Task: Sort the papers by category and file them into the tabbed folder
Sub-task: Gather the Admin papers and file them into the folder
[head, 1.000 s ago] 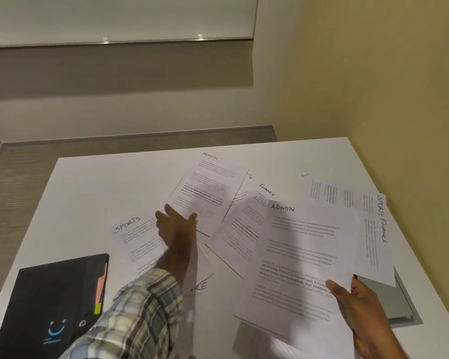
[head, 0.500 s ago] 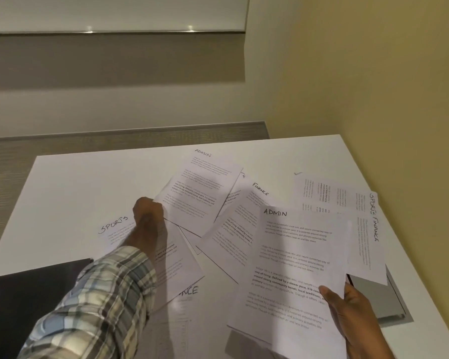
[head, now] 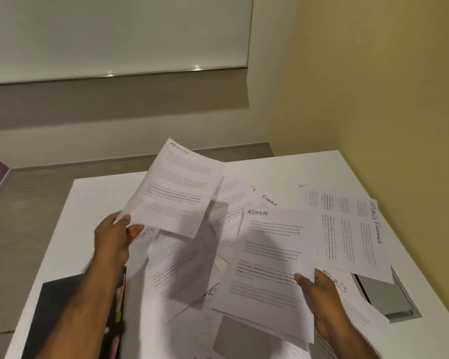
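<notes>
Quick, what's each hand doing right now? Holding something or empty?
Left hand: closed on the corner of a lifted ADMIN sheet.
Right hand: closed on the edge of a second ADMIN sheet.

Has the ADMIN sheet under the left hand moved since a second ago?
Yes. The left hand has lifted that ADMIN sheet off the table; it now hangs above the spread papers, its top edge past the table's far edge.

white papers [head: 267,257], black folder [head: 62,314]

Two bare forearms, no sleeves.
</notes>
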`<state>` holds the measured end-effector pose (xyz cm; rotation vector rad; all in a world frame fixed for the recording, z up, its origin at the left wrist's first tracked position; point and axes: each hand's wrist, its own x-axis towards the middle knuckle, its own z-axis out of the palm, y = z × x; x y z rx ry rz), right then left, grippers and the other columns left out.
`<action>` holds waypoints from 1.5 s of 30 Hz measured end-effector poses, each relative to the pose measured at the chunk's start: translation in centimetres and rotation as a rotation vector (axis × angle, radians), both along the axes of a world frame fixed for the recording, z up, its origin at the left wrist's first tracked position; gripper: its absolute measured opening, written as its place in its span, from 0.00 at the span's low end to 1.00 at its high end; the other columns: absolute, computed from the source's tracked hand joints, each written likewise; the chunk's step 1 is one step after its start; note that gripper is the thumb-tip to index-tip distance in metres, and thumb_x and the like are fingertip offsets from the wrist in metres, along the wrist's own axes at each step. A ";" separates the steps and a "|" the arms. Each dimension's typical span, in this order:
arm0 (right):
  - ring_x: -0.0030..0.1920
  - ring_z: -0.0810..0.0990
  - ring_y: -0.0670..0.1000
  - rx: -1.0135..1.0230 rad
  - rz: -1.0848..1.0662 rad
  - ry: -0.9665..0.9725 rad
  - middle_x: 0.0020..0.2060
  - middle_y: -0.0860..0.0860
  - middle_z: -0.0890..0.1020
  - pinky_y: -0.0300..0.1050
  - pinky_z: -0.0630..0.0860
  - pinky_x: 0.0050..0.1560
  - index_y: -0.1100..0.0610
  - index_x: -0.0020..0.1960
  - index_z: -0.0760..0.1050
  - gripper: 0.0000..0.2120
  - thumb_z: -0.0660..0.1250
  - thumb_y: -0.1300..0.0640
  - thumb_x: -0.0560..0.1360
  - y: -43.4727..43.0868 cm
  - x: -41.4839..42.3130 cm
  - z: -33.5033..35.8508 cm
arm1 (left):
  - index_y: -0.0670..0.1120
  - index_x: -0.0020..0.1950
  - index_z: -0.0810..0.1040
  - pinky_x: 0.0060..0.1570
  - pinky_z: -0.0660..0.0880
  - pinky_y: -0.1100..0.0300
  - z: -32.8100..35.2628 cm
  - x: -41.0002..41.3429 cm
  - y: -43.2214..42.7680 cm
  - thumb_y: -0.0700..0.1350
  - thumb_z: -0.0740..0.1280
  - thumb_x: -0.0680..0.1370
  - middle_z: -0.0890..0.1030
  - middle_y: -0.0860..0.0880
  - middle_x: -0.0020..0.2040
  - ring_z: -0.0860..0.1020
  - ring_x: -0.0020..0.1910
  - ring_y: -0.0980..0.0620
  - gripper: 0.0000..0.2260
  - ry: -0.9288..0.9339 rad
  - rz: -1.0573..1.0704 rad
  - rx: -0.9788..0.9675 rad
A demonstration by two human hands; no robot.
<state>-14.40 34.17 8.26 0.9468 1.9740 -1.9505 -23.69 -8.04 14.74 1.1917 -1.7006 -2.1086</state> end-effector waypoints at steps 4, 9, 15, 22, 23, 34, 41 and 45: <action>0.49 0.87 0.54 -0.044 0.021 0.004 0.49 0.50 0.88 0.47 0.82 0.45 0.54 0.60 0.81 0.11 0.68 0.63 0.80 -3.1 1.4 2.4 | 0.42 0.53 0.78 0.28 0.80 0.64 1.4 8.6 2.2 0.34 0.62 0.83 0.85 0.46 0.34 0.80 0.28 0.51 0.07 -0.029 -0.068 0.083; 0.52 0.87 0.56 -0.105 0.061 0.027 0.51 0.51 0.88 0.53 0.82 0.57 0.55 0.60 0.81 0.10 0.68 0.64 0.80 -6.6 3.8 5.4 | 0.36 0.56 0.78 0.30 0.82 0.59 2.1 17.1 5.6 0.33 0.62 0.83 0.82 0.37 0.43 0.79 0.36 0.44 0.06 -0.098 -0.251 0.024; 0.53 0.85 0.65 -0.238 0.112 0.042 0.52 0.60 0.87 0.65 0.80 0.59 0.61 0.59 0.83 0.11 0.70 0.67 0.78 -9.5 7.4 7.8 | 0.45 0.49 0.81 0.33 0.81 0.49 2.6 23.3 6.4 0.49 0.69 0.80 0.85 0.43 0.35 0.83 0.31 0.45 0.07 -0.207 -0.626 -0.348; 0.54 0.85 0.67 -0.288 0.234 0.064 0.54 0.63 0.86 0.63 0.82 0.56 0.62 0.60 0.83 0.13 0.67 0.70 0.78 -10.7 10.7 10.3 | 0.51 0.58 0.84 0.57 0.76 0.53 2.9 21.5 2.4 0.69 0.69 0.73 0.86 0.53 0.56 0.83 0.55 0.52 0.25 -0.103 -0.864 -0.123; 0.54 0.85 0.66 -0.294 0.259 0.067 0.54 0.63 0.86 0.62 0.82 0.56 0.62 0.60 0.82 0.13 0.67 0.69 0.78 -10.9 11.0 10.7 | 0.48 0.64 0.82 0.64 0.74 0.47 3.1 21.1 2.7 0.60 0.68 0.79 0.84 0.48 0.62 0.82 0.61 0.47 0.21 -0.037 -0.898 0.154; 0.58 0.85 0.58 -0.157 0.367 0.231 0.57 0.56 0.86 0.59 0.78 0.65 0.59 0.64 0.80 0.13 0.67 0.63 0.80 -9.9 10.6 11.4 | 0.50 0.65 0.81 0.61 0.79 0.44 4.5 21.4 7.7 0.46 0.67 0.82 0.86 0.49 0.59 0.84 0.58 0.47 0.12 0.228 -0.726 -0.023; 0.49 0.87 0.47 0.096 0.328 0.273 0.50 0.48 0.88 0.36 0.79 0.43 0.53 0.59 0.82 0.10 0.69 0.61 0.79 -10.3 11.0 9.6 | 0.53 0.63 0.79 0.59 0.81 0.50 2.8 22.7 9.2 0.46 0.70 0.81 0.85 0.52 0.56 0.82 0.58 0.50 0.12 0.158 -0.653 -0.096; 0.50 0.86 0.45 0.106 0.299 0.262 0.52 0.46 0.87 0.33 0.78 0.44 0.52 0.61 0.80 0.11 0.71 0.60 0.78 -10.1 11.6 8.2 | 0.56 0.59 0.78 0.59 0.81 0.53 1.9 23.2 9.6 0.46 0.70 0.80 0.83 0.53 0.55 0.81 0.57 0.51 0.09 0.154 -0.630 -0.099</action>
